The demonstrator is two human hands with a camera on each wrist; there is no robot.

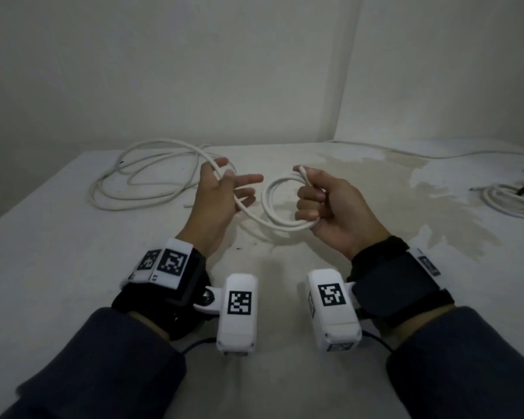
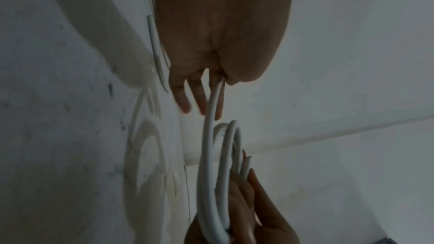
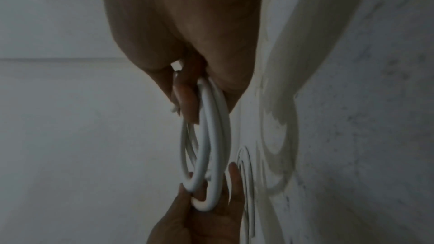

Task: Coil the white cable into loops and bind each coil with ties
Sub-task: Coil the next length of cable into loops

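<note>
The round white plastic-sheathed cable [image 1: 280, 204] hangs above the table between both hands, a few small loops of it gathered into a coil. The right hand [image 1: 330, 207] clenches round that coil, fingers curled over the bunched strands, one cable end poking up past the thumb. From the coil a single strand runs across to the left hand [image 1: 221, 195], which holds it between thumb and forefinger while the other fingers stretch out loosely toward the coil. Behind the left hand, the slack cable sprawls in wide loose loops on the stained white tabletop [image 1: 73, 252]. Far right on the table lies another coiled white cable bundle [image 1: 511, 201], well apart.
</note>
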